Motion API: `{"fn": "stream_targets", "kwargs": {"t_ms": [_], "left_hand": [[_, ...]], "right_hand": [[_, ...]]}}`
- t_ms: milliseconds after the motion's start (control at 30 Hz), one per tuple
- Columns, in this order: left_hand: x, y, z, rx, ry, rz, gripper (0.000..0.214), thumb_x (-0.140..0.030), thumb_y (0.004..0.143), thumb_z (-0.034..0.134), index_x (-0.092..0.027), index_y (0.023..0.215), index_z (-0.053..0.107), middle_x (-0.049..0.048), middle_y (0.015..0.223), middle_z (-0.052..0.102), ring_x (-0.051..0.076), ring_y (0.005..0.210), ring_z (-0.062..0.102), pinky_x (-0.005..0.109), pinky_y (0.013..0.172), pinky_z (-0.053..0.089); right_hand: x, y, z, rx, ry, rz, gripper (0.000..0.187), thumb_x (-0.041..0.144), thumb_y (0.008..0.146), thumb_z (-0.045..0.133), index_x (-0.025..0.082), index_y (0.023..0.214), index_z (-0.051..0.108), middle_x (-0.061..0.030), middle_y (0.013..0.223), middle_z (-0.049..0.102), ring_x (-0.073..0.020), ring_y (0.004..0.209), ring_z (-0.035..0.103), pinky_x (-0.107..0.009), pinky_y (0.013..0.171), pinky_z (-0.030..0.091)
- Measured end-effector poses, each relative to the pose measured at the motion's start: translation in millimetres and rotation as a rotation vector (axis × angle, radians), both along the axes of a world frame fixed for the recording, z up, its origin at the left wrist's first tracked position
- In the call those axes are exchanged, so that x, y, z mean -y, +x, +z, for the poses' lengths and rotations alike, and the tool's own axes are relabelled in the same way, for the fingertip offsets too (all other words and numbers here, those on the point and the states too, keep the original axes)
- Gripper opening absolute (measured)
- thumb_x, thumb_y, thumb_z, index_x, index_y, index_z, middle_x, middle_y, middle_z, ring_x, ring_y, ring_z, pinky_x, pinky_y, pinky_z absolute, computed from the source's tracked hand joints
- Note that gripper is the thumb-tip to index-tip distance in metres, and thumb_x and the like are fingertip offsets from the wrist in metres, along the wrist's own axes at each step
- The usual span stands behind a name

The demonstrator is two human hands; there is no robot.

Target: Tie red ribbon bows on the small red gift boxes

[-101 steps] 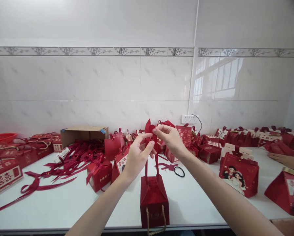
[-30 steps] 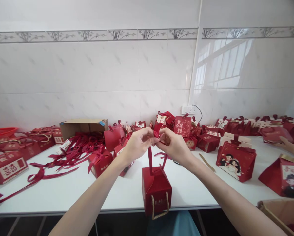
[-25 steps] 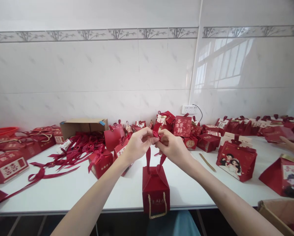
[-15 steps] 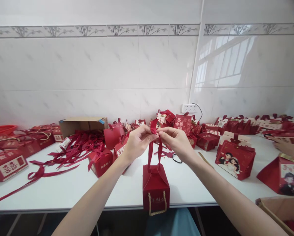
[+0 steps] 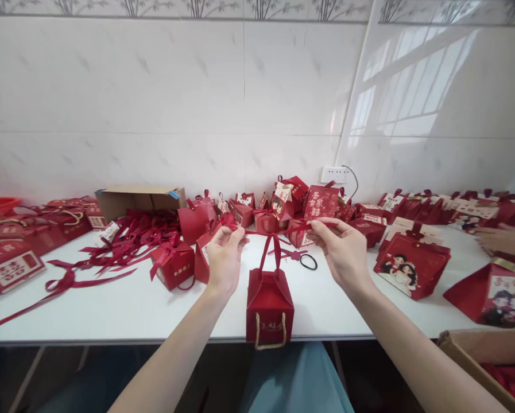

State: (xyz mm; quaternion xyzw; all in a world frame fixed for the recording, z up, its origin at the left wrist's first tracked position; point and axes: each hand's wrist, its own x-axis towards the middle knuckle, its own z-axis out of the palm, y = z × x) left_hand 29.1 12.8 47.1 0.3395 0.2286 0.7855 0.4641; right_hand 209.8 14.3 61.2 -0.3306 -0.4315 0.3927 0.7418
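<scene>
1. Taking the red box (image 5: 270, 304) as the dial's centre: passing blue-green cloth (image 5: 298, 378) toward six o'clock below the table (image 5: 326, 318), and an open carton (image 5: 459, 355) of red ribbon between three and four.
2. Finding the red box upright at the table's near edge, with its rope handle (image 5: 270, 346) facing the body; not being able to tell whether fully resting there.
3. Tracing the straps (image 5: 264, 254) from the lid toward twelve o'clock, narrowing together into a peak midway between the hands.
4. Pinching one side of a red ribbon (image 5: 292, 230) between thumb and fingers of the left hand (image 5: 225, 252), between ten and eleven o'clock from the box and nearer to it.
5. Pinching the other side in the right hand (image 5: 341, 246), near two o'clock and farther out.
6. Stretching the ribbon's long axis nearly straight, nine to three, touching the straps' peak and crossing their upright line about squarely; not being able to read the knotting there.
7. Noting beyond it a black ring (image 5: 308, 262) lying flat between one and two o'clock.
8. Looking farther: seeing a ribbon heap (image 5: 140, 229) spilling before a cardboard box (image 5: 136, 198) near ten o'clock.
9. Seeing another person's hand (image 5: 504, 238) between two and three, near rows of red boxes.
</scene>
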Motion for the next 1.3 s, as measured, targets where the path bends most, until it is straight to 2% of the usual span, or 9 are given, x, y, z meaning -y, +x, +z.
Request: {"fn": "stream_targets", "kwargs": {"t_ms": [367,533,667,733,800,900,1000,1167,1300], "left_hand": [[14,-67,-57.9,-0.072,-0.355,0.073,0.030,-0.016,0.047,0.077,-0.016,0.059,0.050,-0.0042,0.056,0.058,0.007,0.054,0.055,0.018,0.056,0.046],[19,-92,-72.2,-0.475,-0.458,0.056,0.028,-0.027,0.050,0.077,-0.018,0.059,0.052,-0.0040,0.052,0.056,0.010,0.052,0.054,0.022,0.055,0.046],[25,-109,-68.1,-1.039,-0.548,0.010,0.029,-0.037,0.055,0.075,-0.017,0.071,0.062,0.0030,0.068,0.065,0.018,0.062,0.060,0.027,0.058,0.047],[31,-108,-56.3,-1.128,-0.485,0.081,0.049,-0.037,0.053,0.077,-0.018,0.096,0.065,0.0087,0.099,0.067,0.023,0.082,0.062,0.028,0.065,0.049],[35,-98,-42.8,-1.119,-0.370,0.140,0.066,-0.035,0.053,0.078,-0.023,0.115,0.059,0.0095,0.121,0.059,0.024,0.097,0.060,0.026,0.072,0.048],[34,-73,-32.7,-1.165,-0.299,-0.053,0.045,-0.034,0.059,0.076,-0.022,0.101,0.067,0.0066,0.108,0.066,0.020,0.086,0.061,0.022,0.068,0.047],[26,-54,-38.8,-1.187,-0.314,-0.272,0.022,-0.036,0.065,0.073,-0.019,0.078,0.069,0.0042,0.079,0.069,0.018,0.069,0.061,0.021,0.057,0.046],[19,-46,-51.3,-1.091,-0.319,-0.424,0.025,-0.039,0.070,0.068,-0.017,0.062,0.060,-0.0007,0.053,0.056,0.012,0.046,0.051,0.019,0.041,0.039],[17,-53,-53.6,-1.004,-0.317,-0.526,0.031,-0.042,0.075,0.064,-0.016,0.058,0.060,0.0011,0.054,0.056,0.009,0.043,0.046,0.019,0.040,0.036]], "right_hand": [[19,62,-64.1,0.002,-0.212,-0.166,0.025,0.028,0.052,0.080,0.017,0.066,0.063,0.0024,0.062,0.063,-0.0088,0.055,0.060,-0.024,0.061,0.055],[30,84,-79.6,0.217,-0.328,-0.196,0.032,0.034,0.053,0.076,0.019,0.076,0.059,0.0040,0.059,0.060,-0.0112,0.054,0.059,-0.027,0.058,0.053],[32,99,-81.2,0.816,-0.426,-0.153,0.027,0.038,0.060,0.069,0.020,0.080,0.063,-0.0014,0.067,0.065,-0.0182,0.064,0.062,-0.035,0.065,0.051],[31,97,-76.7,1.031,-0.369,-0.151,0.025,0.041,0.065,0.066,0.021,0.079,0.066,-0.0056,0.082,0.067,-0.0224,0.078,0.062,-0.037,0.070,0.050],[28,83,-69.4,1.078,-0.254,-0.151,0.027,0.045,0.071,0.062,0.021,0.083,0.068,-0.0076,0.095,0.066,-0.0239,0.089,0.061,-0.037,0.074,0.050],[20,49,-58.5,1.057,-0.146,0.018,0.027,0.045,0.078,0.057,0.021,0.085,0.068,-0.0066,0.095,0.067,-0.0210,0.089,0.061,-0.033,0.074,0.048],[12,17,-54.5,1.044,-0.153,0.246,0.027,0.044,0.080,0.056,0.019,0.082,0.067,-0.0048,0.087,0.068,-0.0184,0.081,0.061,-0.030,0.072,0.046],[5,3,-60.4,0.998,-0.266,0.373,0.030,0.046,0.077,0.059,0.016,0.072,0.059,-0.0007,0.067,0.060,-0.0129,0.062,0.053,-0.025,0.058,0.040],[7,8,-63.3,0.922,-0.377,0.486,0.033,0.046,0.075,0.062,0.017,0.063,0.052,0.0024,0.059,0.054,-0.0087,0.052,0.048,-0.021,0.048,0.035]]}}
